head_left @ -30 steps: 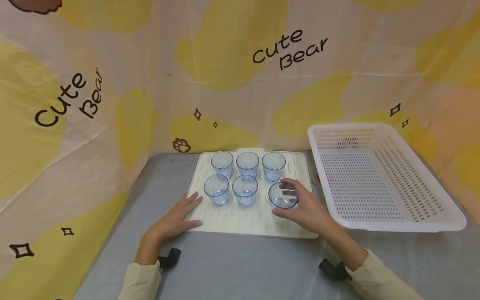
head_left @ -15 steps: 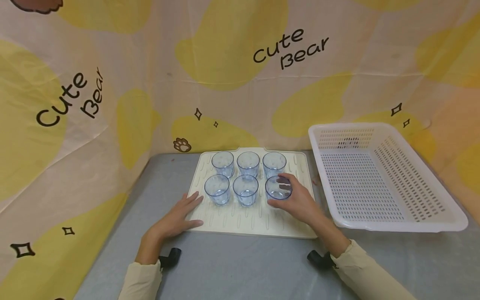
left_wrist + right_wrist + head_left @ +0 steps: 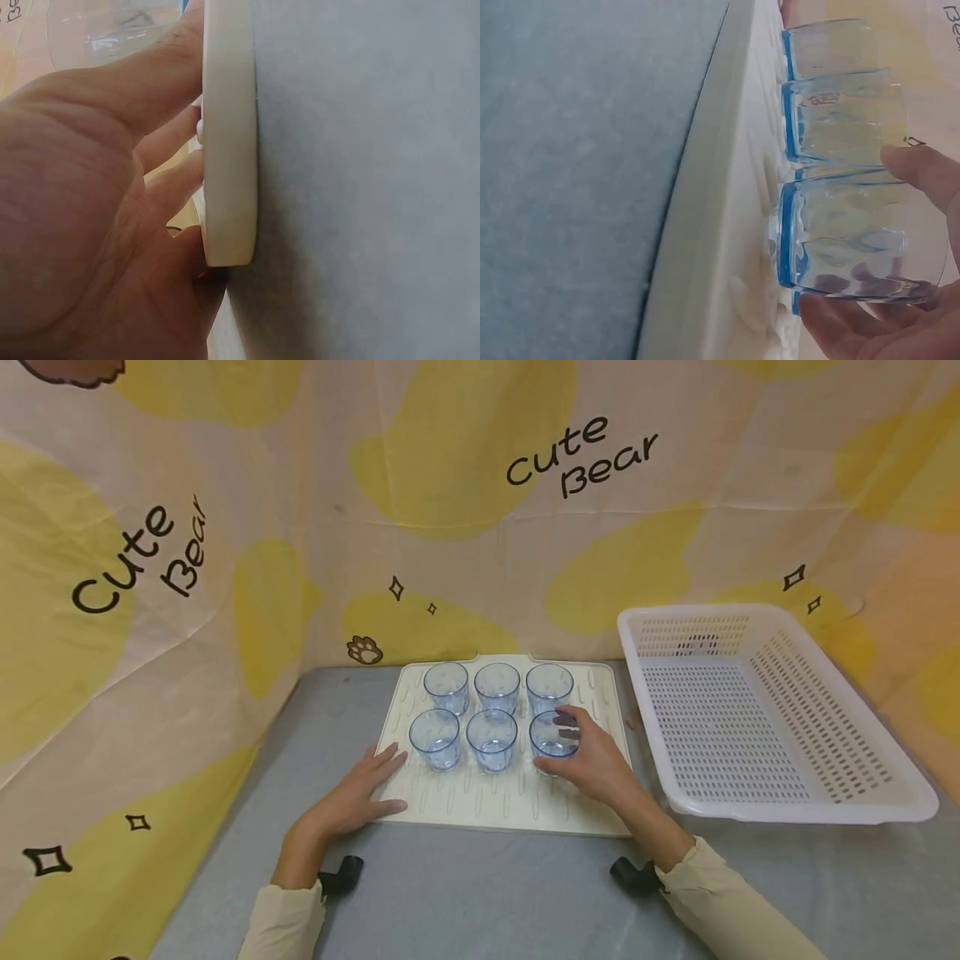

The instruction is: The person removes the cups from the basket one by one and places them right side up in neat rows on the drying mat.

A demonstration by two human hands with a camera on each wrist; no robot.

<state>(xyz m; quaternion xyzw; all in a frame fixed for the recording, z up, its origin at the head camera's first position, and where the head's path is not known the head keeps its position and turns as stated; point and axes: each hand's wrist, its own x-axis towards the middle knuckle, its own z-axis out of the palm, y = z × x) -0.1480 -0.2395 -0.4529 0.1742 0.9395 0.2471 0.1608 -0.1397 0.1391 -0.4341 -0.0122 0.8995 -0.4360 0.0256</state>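
My right hand [image 3: 596,764] grips a clear bluish drinking glass [image 3: 544,747] at the front right of a cream ridged draining mat [image 3: 465,806]. Thumb and fingers reach round its two sides, and the right wrist view has the glass [image 3: 847,225] upright with its base at the mat. Left of it in the front row stand a middle glass [image 3: 492,743] and a left glass [image 3: 435,742]. Behind them are three more, the back right glass [image 3: 549,687] closest to my right fingers. My left hand [image 3: 352,797] rests with spread fingers on the mat's left edge [image 3: 230,142].
A white perforated plastic basket [image 3: 802,812] stands right of the mat, near my right forearm. Grey cloth [image 3: 480,893] covers the table. Behind and at the left hangs a yellow patterned curtain [image 3: 450,568].
My right hand has moved the gripped glass left and slightly away from me, into line with the front row. It shifts only a little in the last half second. My left hand stays put.
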